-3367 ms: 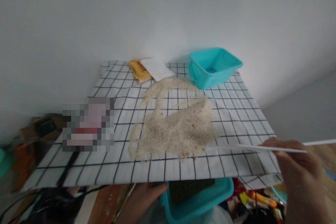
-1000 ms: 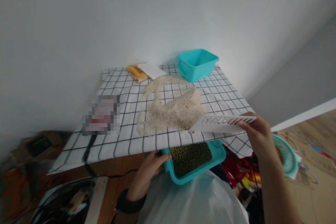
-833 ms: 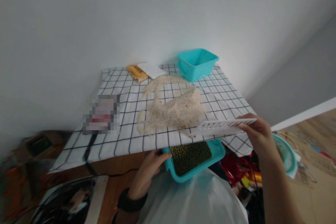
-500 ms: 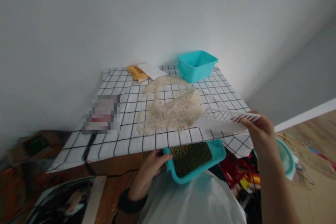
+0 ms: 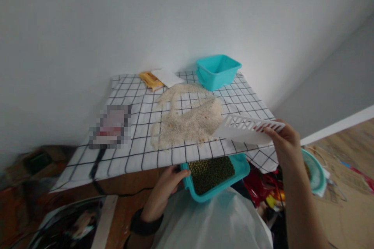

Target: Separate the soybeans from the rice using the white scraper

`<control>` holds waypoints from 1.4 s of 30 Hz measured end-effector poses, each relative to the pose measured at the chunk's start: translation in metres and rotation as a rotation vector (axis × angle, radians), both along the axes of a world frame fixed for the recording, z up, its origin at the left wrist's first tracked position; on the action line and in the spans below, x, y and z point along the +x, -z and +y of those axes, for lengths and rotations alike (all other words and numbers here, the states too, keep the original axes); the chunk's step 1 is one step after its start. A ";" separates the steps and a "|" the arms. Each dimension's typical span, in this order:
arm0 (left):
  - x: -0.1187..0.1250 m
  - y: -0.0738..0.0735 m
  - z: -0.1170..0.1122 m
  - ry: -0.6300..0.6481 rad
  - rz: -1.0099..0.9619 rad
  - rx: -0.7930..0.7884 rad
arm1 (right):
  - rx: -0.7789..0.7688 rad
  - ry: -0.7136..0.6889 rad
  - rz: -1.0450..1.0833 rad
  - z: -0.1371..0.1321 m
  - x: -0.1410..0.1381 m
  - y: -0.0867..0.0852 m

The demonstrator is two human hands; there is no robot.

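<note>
My right hand grips a white plastic board by its slotted edge. The board leans at a tilt over the front right of the table, its far corner by a heap of pale, rice-like grain. Below the table's front edge, my left hand holds a turquoise tub by its left side, thumb over the rim. Small dark green and yellowish beans lie in that tub. The table edge hides part of it.
A second turquoise tub stands at the back right of the checked tablecloth. Yellow and white packets lie at the back. A blurred-out device with a black strap rests at left. A round turquoise basin sits lower right.
The white board has turned slightly, showing more of its slotted face. My left hand still holds the tub, and the grain heap looks the same. The whole view has shifted a little.
</note>
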State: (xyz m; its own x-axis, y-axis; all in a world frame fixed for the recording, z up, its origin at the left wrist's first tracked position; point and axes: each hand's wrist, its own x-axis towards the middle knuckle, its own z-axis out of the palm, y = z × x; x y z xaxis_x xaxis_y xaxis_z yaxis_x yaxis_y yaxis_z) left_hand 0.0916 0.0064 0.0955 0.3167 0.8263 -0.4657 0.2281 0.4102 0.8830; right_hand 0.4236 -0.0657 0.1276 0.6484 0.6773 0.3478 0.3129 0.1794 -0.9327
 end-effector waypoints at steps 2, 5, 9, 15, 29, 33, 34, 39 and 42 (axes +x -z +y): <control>0.000 0.000 0.000 0.002 -0.002 -0.001 | 0.003 0.000 0.007 -0.002 -0.001 -0.001; 0.000 -0.002 -0.001 0.009 -0.008 0.000 | -0.002 0.007 0.014 -0.006 0.001 0.000; 0.000 -0.004 -0.002 0.008 -0.009 0.003 | -0.012 0.015 0.019 -0.011 0.004 0.001; 0.000 -0.008 -0.002 0.017 -0.010 0.002 | -0.045 -0.019 -0.017 -0.018 0.001 -0.002; -0.001 -0.003 0.000 0.037 -0.027 -0.003 | -0.017 -0.004 -0.007 -0.017 0.001 -0.003; -0.003 0.004 -0.001 0.020 -0.033 0.002 | -0.018 0.011 0.003 -0.018 0.001 -0.001; -0.004 0.005 -0.001 0.014 -0.037 0.007 | -0.024 0.004 0.002 -0.019 0.001 -0.001; -0.005 0.006 -0.003 -0.008 -0.072 0.032 | -0.096 -0.042 -0.029 -0.021 0.002 -0.001; -0.004 0.005 -0.003 -0.017 -0.074 0.031 | -0.092 -0.029 -0.028 -0.024 0.004 0.003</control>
State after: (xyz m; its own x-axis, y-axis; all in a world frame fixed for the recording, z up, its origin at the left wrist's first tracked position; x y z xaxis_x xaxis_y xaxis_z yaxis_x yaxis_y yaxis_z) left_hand 0.0875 0.0035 0.0903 0.3348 0.8455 -0.4159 0.1550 0.3859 0.9094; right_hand 0.4278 -0.0893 0.1244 0.6192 0.7252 0.3010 0.3348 0.1030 -0.9367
